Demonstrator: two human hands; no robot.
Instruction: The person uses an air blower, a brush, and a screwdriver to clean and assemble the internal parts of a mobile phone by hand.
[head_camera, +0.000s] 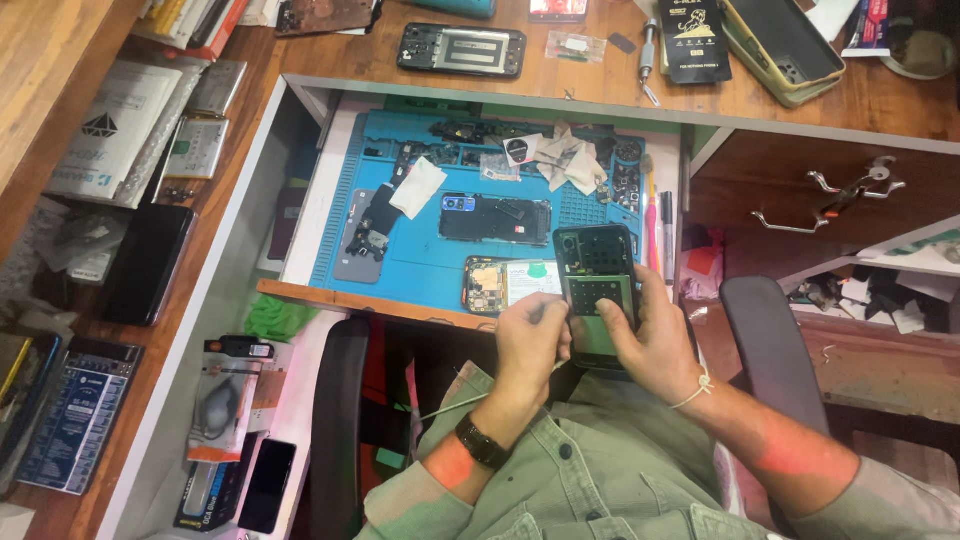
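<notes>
My right hand (652, 338) grips a dark opened phone (596, 285) with its inner frame exposed, held upright over my lap. My left hand (530, 345), with a black band on the wrist, touches the phone's lower left edge and holds a thin pale stick-like tool (452, 404) that trails down to the left. Just beyond the hands, another opened phone (500, 283) with bare circuitry lies at the front edge of a blue work mat (420, 262). A third opened phone (495, 218) lies in the middle of the mat.
The mat sits on a pulled-out shelf with a white cloth (418, 187), small parts and crumpled wipes (570, 160). The wooden desk above carries a phone (461, 49), a screwdriver (647, 50) and a phone case (782, 48). Chair armrests (340, 420) (770, 345) flank me; boxes and batteries lie left.
</notes>
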